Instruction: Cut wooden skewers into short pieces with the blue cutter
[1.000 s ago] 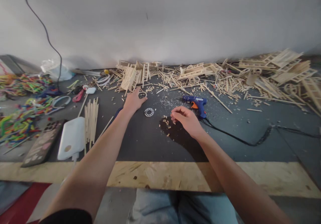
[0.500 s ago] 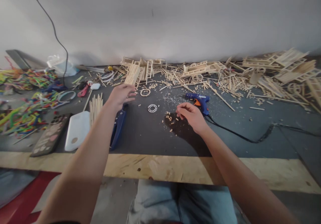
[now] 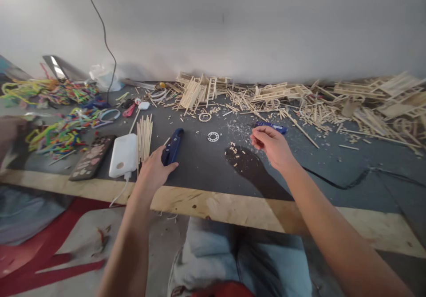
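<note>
My left hand [image 3: 153, 171] rests at the near edge of the dark table mat, its fingers closed around the lower end of a blue hand cutter [image 3: 173, 145] that lies on the mat. My right hand [image 3: 271, 146] hovers above the mat with curled, pinched fingers; nothing can be made out in it. Just behind it lies a blue glue gun [image 3: 273, 127], mostly hidden by the hand. Small wood offcuts [image 3: 234, 151] are scattered left of that hand. A white ring with holes [image 3: 213, 136] and a wooden ring [image 3: 205, 117] lie between the hands, farther back.
A bundle of thin wooden sticks [image 3: 144, 137], a white power bank [image 3: 124, 155] and a phone [image 3: 92, 157] lie left of the cutter. Colourful pipe cleaners [image 3: 56, 130] cover the far left. Stick structures and scraps [image 3: 266, 95] line the wall. The glue gun's black cable [image 3: 349, 179] runs right.
My left hand pulled back from the wooden ring near the stick pile to the near edge and took hold of the blue cutter. The view swung left. My right hand barely moved.
</note>
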Available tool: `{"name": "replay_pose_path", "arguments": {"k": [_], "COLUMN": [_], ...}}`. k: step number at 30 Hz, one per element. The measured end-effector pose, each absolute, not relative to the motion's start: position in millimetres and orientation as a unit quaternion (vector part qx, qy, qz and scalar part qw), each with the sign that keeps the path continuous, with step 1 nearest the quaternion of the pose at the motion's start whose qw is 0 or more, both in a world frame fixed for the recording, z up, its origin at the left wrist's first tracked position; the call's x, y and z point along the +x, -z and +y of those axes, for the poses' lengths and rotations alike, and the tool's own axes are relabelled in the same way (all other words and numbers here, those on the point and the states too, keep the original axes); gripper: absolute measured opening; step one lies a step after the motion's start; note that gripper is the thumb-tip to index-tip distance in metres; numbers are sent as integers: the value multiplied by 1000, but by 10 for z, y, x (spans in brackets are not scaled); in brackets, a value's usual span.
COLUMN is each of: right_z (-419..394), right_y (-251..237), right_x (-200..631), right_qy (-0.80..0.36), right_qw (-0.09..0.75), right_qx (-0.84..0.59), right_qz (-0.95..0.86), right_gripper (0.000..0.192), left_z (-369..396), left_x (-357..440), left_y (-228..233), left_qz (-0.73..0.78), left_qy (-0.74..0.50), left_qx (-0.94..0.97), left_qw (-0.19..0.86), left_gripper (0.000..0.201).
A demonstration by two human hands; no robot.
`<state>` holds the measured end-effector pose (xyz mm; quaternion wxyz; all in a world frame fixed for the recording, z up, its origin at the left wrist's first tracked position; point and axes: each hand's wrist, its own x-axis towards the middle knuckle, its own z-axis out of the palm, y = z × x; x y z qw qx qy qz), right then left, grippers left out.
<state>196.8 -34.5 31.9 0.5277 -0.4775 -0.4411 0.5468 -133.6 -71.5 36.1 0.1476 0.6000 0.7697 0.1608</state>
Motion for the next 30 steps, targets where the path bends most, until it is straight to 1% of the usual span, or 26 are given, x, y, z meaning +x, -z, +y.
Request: {"name": "replay_pose_path", "arguments": {"k": [4,7,9,11,14,16,18,21,24,26,28,30], "right_z": [-488,-593,-658,-727,-845,-921,-979,-1015,-1017,-1020,-1031,-1050], "right_y": [-359,-387,-408,-420,-410,-392,-373,-333,-273,-240,-233,-255], "right_x": [1924,1891,1846,1765,1594,1500,1470,1557,1704,1779,1829,1868], "right_qy": [-570,-593,-614,-639,-690,-740,-764,-755,-733,-723,-709,-695], "right_qw": [489,469,441,398,351,364,379,420,449,464,483,495], "right_qx": [-491,-485,-478,-471,-437,-391,-369,-386,-410,-427,-448,-469], "right_qz": [-441,-441,-448,-461,-458,-409,-369,-323,-306,-283,-252,-228], "right_gripper": [18,19,19,21,31,37,37,35,32,31,30,27], "left_z": [-749,-776,-834,-929,-1109,-1210,-1264,-1226,-1037,-835,-596,-354], "left_x": [-1279,-1232,-1130,-930,-475,-158,92,265,214,101,-34,-163], "left_y": [-324,-271,-243,-245,-296,-321,-318,-293,-316,-355,-379,-359], "left_qz": [788,793,765,715,639,581,546,513,467,479,509,545], "left_qy": [-181,-251,-340,-428,-490,-479,-458,-434,-401,-387,-357,-310], "left_qx": [572,531,503,474,449,481,528,596,618,605,635,702], "left_qw": [139,164,213,284,388,450,462,439,489,505,458,338], "left_gripper": [64,66,67,66,64,63,61,54,45,41,41,34]}}
